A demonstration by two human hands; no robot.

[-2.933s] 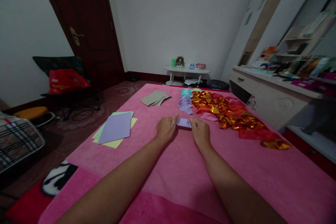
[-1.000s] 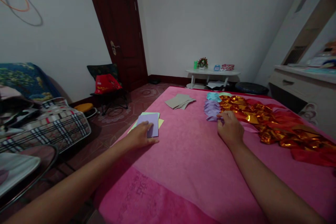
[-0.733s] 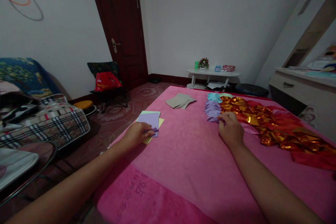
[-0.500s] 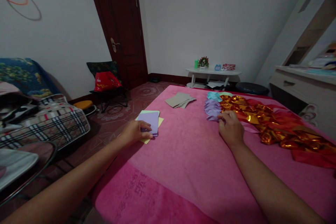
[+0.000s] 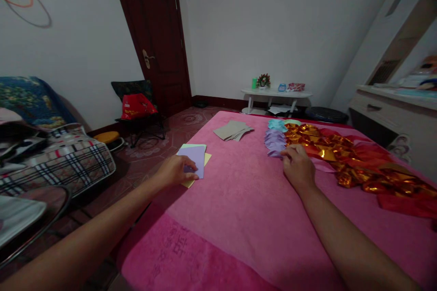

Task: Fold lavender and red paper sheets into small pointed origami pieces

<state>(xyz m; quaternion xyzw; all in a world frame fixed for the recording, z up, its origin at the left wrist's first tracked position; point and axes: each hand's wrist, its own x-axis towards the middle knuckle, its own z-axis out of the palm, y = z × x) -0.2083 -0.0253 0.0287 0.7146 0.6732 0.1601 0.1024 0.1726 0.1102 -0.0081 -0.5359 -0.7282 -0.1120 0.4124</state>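
Observation:
My left hand (image 5: 177, 169) is at the left edge of the table, thumb and fingers closed on a purple sheet of paper (image 5: 196, 154). Beneath that sheet, green paper shows at the top and yellow paper (image 5: 207, 159) sticks out at the side. To the right, my right hand (image 5: 298, 166) has its fingertips pinched at the near end of a row of folded purple papers (image 5: 275, 138). A folded light-blue paper (image 5: 277, 124) sits at the row's far end. Beside it are shiny gold and red folded papers (image 5: 309, 134).
A pink cloth (image 5: 232, 209) covers the table. Grey-brown paper sheets (image 5: 232, 130) lie fanned near its far side. Beyond stands a small white table (image 5: 276, 93) with a potted plant. A chair holding a red bag (image 5: 137, 106) and a plaid-covered seat (image 5: 85, 163) are at left.
The purple sheet under my left hand has shifted slightly against the sheets below it. My right hand stays at the folded purple papers. The view has moved a little.

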